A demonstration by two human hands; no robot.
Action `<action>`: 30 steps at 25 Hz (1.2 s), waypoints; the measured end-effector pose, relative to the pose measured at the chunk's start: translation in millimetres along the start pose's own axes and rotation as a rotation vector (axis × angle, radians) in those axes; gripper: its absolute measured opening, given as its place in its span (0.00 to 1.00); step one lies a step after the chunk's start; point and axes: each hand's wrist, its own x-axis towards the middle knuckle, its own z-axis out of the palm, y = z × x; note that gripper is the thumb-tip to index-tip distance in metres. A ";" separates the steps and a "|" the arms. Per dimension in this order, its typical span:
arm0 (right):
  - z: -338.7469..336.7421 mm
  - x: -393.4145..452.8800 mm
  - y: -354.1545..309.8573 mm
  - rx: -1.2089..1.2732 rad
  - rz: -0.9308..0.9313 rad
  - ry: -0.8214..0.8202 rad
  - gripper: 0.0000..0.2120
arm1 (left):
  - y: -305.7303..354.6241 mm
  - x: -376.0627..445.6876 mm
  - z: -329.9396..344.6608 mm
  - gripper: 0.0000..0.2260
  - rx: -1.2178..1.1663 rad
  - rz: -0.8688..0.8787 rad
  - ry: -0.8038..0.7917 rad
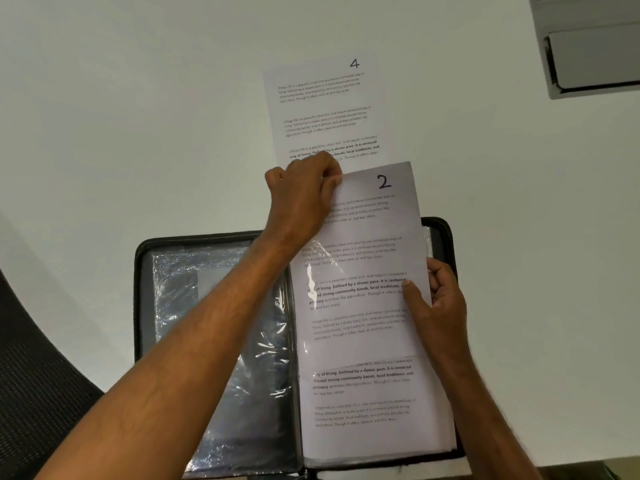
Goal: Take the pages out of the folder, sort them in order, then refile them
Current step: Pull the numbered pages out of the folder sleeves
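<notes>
**Desk:** Item one, the folder?

**Operator:** From my feed: black zip folder lying open on the white surface, at 6 o'clock in view. Its left half shows clear plastic sleeves, crinkled and glossy. Its right half holds a stack of printed pages.

**Desk:** Item two, the pages?

**Operator:** Page marked 2, partway out of the right-hand sleeve, its top edge sticking past the folder's far rim toward 12 o'clock. Page marked 4, flat on the surface beyond the folder at 12 o'clock, its near end tucked under page 2 and the hand.

**Desk:** Item three, hands?

**Operator:** Left hand, fingers pinching the top left corner of page 2. Right hand at the 3 o'clock edge of the stack, thumb pressed on the front of page 2 and the other fingers curled behind the edge, gripping it.

**Desk:** Anything else?

**Operator:** Grey box at 2 o'clock; dark mesh chair at 8 o'clock.
</notes>
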 end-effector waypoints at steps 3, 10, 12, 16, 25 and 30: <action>-0.3 1.6 -2.7 -0.016 0.029 -0.017 0.14 | 2.7 12.3 -9.4 0.05 -0.038 -0.021 0.039; -1.5 3.6 -0.9 -0.012 0.082 -0.022 0.11 | -34.5 9.6 -43.5 0.18 -0.251 -0.317 -0.076; -1.3 3.0 -0.1 -0.016 0.085 -0.020 0.11 | -39.7 -9.2 -50.4 0.19 -0.502 -0.432 -0.133; -0.1 2.2 -1.5 0.001 0.099 -0.022 0.10 | -47.1 -43.9 -36.3 0.07 -0.304 -0.463 -0.212; -2.3 7.3 -1.1 -0.015 0.098 -0.014 0.11 | -40.8 4.7 -38.3 0.06 -0.445 -0.418 0.145; -1.8 9.1 -1.7 0.027 0.092 -0.010 0.09 | -46.8 63.9 -43.4 0.06 -0.472 -0.395 0.269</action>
